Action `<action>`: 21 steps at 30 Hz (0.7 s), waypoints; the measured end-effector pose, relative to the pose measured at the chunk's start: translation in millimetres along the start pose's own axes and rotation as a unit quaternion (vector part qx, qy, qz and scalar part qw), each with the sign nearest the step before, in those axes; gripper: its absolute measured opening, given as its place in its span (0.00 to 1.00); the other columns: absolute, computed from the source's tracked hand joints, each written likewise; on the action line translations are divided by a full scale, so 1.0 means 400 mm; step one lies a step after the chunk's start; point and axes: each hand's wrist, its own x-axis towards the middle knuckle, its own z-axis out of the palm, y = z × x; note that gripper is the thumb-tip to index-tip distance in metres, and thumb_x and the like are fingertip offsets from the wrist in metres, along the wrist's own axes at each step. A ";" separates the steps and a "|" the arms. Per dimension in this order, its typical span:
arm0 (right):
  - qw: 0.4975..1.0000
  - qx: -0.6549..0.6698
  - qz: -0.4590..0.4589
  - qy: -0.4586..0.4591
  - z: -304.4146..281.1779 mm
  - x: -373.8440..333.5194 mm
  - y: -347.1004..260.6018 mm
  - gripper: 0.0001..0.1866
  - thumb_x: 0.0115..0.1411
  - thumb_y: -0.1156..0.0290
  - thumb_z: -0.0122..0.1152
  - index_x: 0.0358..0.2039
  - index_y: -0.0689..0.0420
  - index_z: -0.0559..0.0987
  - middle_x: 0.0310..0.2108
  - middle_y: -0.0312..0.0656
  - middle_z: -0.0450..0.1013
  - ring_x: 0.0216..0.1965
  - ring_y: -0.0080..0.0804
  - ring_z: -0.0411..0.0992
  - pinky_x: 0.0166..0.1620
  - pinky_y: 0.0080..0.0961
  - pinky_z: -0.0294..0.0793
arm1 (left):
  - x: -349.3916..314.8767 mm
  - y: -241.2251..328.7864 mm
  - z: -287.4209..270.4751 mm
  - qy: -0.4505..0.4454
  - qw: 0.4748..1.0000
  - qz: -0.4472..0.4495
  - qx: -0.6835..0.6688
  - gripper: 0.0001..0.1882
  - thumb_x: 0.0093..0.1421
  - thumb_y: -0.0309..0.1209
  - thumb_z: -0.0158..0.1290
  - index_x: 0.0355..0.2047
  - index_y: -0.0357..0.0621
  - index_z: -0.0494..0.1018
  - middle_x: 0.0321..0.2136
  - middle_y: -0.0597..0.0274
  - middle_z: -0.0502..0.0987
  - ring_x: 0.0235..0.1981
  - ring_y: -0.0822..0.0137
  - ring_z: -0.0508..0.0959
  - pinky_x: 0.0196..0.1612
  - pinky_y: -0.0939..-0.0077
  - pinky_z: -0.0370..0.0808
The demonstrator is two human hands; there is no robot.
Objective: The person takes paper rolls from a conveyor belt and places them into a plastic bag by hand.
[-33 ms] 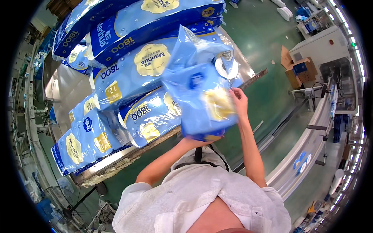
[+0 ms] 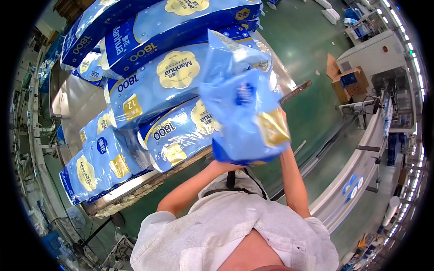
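Observation:
A blue plastic packaging bag [image 2: 246,117] with a yellow panel hangs in front of me, its loose, crumpled top reaching over the packs behind. Under its lower left corner is my left hand [image 2: 226,166], holding it from below with the fingers hidden. My right hand [image 2: 283,114] is at the bag's right edge, almost wholly covered by the plastic, so its grip does not show. Just left of the bag lies a wrapped blue pack of rolls [image 2: 174,135]. Behind the bag, a longer blue pack [image 2: 153,83] rests on the metal table [image 2: 77,106].
More blue packs [image 2: 176,31] are piled at the far left, and another pack [image 2: 95,165] lies near the table's front edge. A metal bar [image 2: 296,91] juts from the table's right side. On the right are an open cardboard box [image 2: 346,81] and a curved conveyor [image 2: 348,180].
The bag has swung right and turned, now covering most of my right hand and the white roll end that showed beside it. My left hand stays at the bag's bottom.

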 end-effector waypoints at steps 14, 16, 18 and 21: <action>0.869 -0.405 -0.236 -0.156 0.119 0.054 -0.259 0.22 0.60 0.59 0.69 0.48 0.61 0.80 0.36 0.37 0.78 0.37 0.22 0.74 0.43 0.23 0.73 | -0.167 -0.129 -0.092 -0.155 0.947 -0.259 -0.112 0.27 0.62 0.39 0.60 0.58 0.41 0.71 0.56 0.51 0.75 0.57 0.55 0.74 0.62 0.60 0.69; 0.845 -0.442 -0.234 -0.190 0.165 0.118 -0.262 0.22 0.60 0.59 0.69 0.48 0.61 0.80 0.36 0.38 0.78 0.37 0.23 0.74 0.43 0.23 0.73 | -0.218 -0.140 -0.124 -0.168 0.939 -0.285 -0.095 0.28 0.62 0.39 0.60 0.59 0.40 0.70 0.57 0.51 0.75 0.58 0.56 0.74 0.63 0.60 0.69; 0.827 -0.469 -0.219 -0.220 0.210 0.178 -0.257 0.22 0.59 0.59 0.70 0.47 0.61 0.80 0.36 0.38 0.78 0.37 0.23 0.74 0.43 0.23 0.73 | -0.251 -0.144 -0.152 -0.174 0.930 -0.313 -0.079 0.29 0.62 0.39 0.61 0.60 0.39 0.70 0.58 0.51 0.74 0.59 0.56 0.73 0.64 0.60 0.68; 0.815 -0.482 -0.200 -0.250 0.230 0.204 -0.233 0.22 0.59 0.59 0.70 0.47 0.61 0.80 0.36 0.38 0.78 0.37 0.23 0.74 0.43 0.24 0.73 | -0.199 -0.087 -0.169 -0.277 0.841 -0.443 -0.138 0.31 0.66 0.40 0.54 0.65 0.39 0.64 0.65 0.50 0.66 0.66 0.55 0.66 0.68 0.60 0.62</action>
